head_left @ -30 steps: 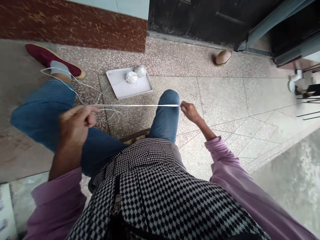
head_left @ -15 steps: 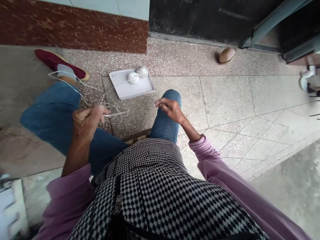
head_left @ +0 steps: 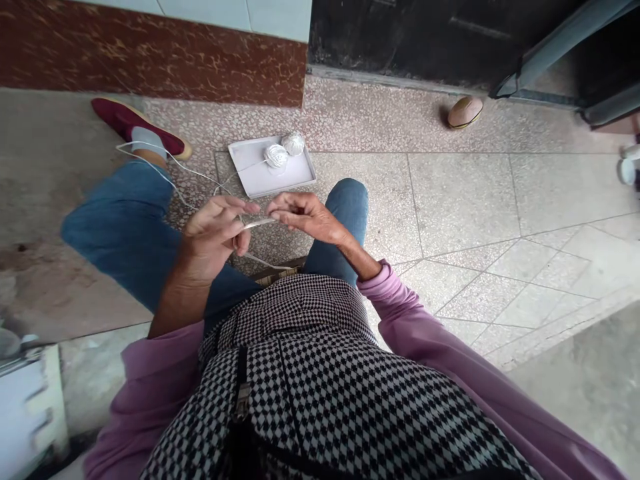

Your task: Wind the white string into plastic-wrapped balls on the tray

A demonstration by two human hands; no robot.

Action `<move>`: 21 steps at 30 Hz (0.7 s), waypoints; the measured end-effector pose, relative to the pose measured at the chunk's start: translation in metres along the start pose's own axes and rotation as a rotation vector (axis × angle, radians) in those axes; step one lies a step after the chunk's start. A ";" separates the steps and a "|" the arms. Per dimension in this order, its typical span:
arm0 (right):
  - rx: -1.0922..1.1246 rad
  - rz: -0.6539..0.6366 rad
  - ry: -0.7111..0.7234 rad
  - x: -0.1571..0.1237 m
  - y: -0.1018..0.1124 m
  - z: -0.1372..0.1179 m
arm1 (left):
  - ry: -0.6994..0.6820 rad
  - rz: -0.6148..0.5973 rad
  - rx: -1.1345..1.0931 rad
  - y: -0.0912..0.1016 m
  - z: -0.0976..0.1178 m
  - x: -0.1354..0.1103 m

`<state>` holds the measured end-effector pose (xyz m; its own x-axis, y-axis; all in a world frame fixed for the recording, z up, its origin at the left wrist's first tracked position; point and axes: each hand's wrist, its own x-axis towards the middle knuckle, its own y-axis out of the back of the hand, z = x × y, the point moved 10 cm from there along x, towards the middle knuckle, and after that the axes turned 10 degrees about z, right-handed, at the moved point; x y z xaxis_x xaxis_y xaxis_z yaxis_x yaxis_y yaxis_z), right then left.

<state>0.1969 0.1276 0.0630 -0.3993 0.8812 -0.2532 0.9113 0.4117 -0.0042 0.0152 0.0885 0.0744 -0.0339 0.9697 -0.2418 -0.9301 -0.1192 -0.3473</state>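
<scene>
Centrally: your left hand (head_left: pixel 207 233) held white cord (head_left: pixel 259 223), fingers partly curled | your right hand (head_left: pixel 313 219) pinched it between fingertips | far side: tray (head_left: pixel 295 178) contained two white balls (head_left: pixel 275 156)

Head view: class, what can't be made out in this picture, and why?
All in the head view:
White cord: its path within the left hand and right hand, hidden by their grip.
Right foot: hidden behind the right knee.
Plaid thing: mostly covered by the checked garment.
White round thing: too small and blurred to name.
</scene>
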 end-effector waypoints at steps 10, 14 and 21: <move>-0.437 0.629 0.168 0.000 0.207 0.012 | 0.287 -0.142 0.354 0.011 -0.050 -0.028; -0.592 0.455 0.193 0.004 0.152 0.018 | 0.276 -0.024 0.251 0.013 -0.050 -0.022; -0.405 -0.125 0.248 0.000 -0.014 0.015 | 0.247 -0.061 0.180 -0.001 -0.039 -0.008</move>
<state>0.1862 0.1181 0.0483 -0.5601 0.8276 -0.0365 0.7620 0.5320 0.3692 0.0304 0.0724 0.0411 0.0933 0.8902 -0.4460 -0.9783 -0.0011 -0.2070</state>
